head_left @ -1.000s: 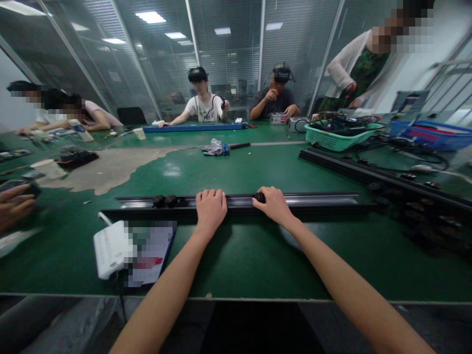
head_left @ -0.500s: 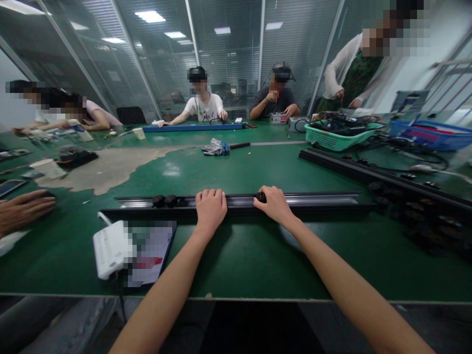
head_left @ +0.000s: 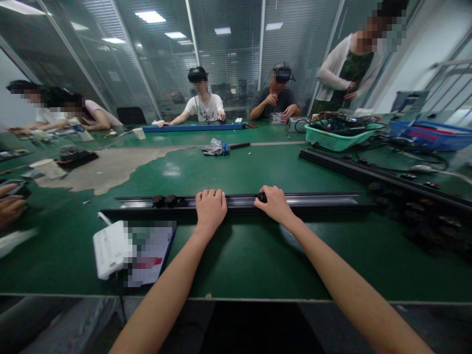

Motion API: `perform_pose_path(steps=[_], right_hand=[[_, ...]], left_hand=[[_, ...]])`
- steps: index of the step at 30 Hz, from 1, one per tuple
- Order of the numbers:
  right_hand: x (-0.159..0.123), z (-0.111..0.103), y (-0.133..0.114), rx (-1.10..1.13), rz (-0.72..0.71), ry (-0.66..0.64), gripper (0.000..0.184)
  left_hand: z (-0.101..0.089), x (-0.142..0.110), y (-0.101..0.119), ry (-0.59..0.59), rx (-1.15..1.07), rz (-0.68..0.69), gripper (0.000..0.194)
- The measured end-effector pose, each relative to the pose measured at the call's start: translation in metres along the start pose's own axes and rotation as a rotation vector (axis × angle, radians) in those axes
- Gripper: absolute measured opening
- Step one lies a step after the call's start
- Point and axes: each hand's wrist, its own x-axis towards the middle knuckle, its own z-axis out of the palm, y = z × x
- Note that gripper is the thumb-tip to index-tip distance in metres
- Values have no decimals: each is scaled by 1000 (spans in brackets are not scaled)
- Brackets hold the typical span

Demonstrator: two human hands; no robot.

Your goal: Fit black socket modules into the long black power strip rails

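A long black rail [head_left: 320, 208] with a shiny inner channel lies crosswise in front of me on the green table. My left hand [head_left: 211, 209] is closed over the rail near its middle, fingers wrapped across it. To the right, my right hand [head_left: 275, 202] pinches a small round black part [head_left: 262, 197] that sits at the channel; its underside is hidden. Two similar black parts [head_left: 164, 200] rest in the channel left of my left hand.
Another black rail [head_left: 332, 164] and several dark round parts [head_left: 438, 211] lie to the right. Behind stand a green basket [head_left: 332, 140] of cables and a blue basket [head_left: 431, 135]. A white box [head_left: 108, 250] is at near left. A co-worker's hand [head_left: 11, 209] is at the left edge.
My hands hold nearly the same place on the rail and black part. The co-worker's hand at left has drawn back toward the edge. The standing person at right has shifted and raised their hands.
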Motion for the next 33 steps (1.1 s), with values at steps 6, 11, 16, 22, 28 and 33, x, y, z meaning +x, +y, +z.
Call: perform_pose_path(steps=[6,11,16,22,28,33], right_hand=[[1,2,2,6,-1,6,18],[1,4,3,18,7,9,17],[1,0,3,13,7,5,17],[0,-9,12,135,-15,-66,23],[1,-6,14,136,-38,-32,21],[2,-4,14,120,-46,-35,20]], left_hand=[[0,0,0,-9,-8,-5,34],[-1,0,0,-5,-23,-4,34],[0,0,0,-8,-24,-10,34],[-1,-1,0,-4,-12,-8,34],[-1,0,1,-6,-20,-6,34],[-1,0,1,3,16,-1,34]])
